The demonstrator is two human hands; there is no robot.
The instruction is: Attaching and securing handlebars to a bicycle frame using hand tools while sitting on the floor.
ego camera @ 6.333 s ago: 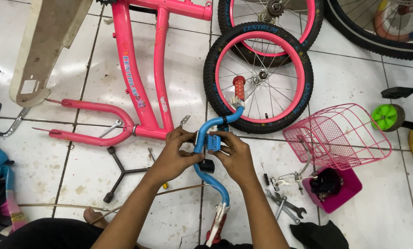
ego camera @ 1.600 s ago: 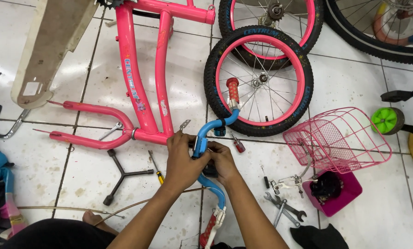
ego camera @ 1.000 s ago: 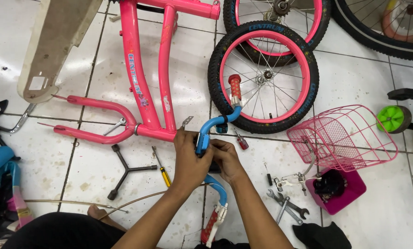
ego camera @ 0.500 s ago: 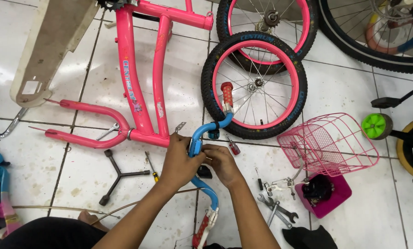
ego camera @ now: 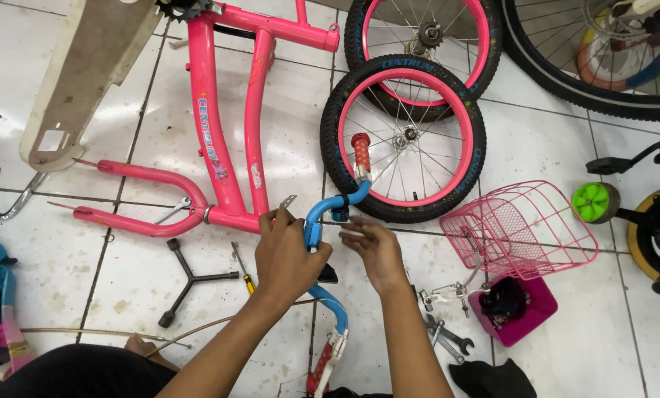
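Observation:
A blue child's handlebar (ego camera: pixel 317 221) with red grips lies across the white tiled floor in front of me. My left hand (ego camera: pixel 286 254) is closed around its middle, by the black stem clamp. My right hand (ego camera: pixel 374 250) hovers just right of the bar with its fingers spread, holding nothing. One red grip (ego camera: pixel 360 153) points up toward a small wheel, the other (ego camera: pixel 320 370) lies near my knees. A pink bicycle frame (ego camera: pixel 210 140) lies upside down beyond my left hand.
Two pink-rimmed wheels (ego camera: pixel 404 147) lie ahead. A pink wire basket (ego camera: pixel 518 228) and a pink tub (ego camera: pixel 518 306) of parts sit at right, wrenches (ego camera: pixel 448 339) beside them. A black Y-wrench (ego camera: pixel 190 280) and a screwdriver (ego camera: pixel 243 269) lie at left. A cream chain guard (ego camera: pixel 79 74) is far left.
My right hand has come off the handlebar's middle and opened to the right of it. My left hand still grips the bar. The view shifted slightly.

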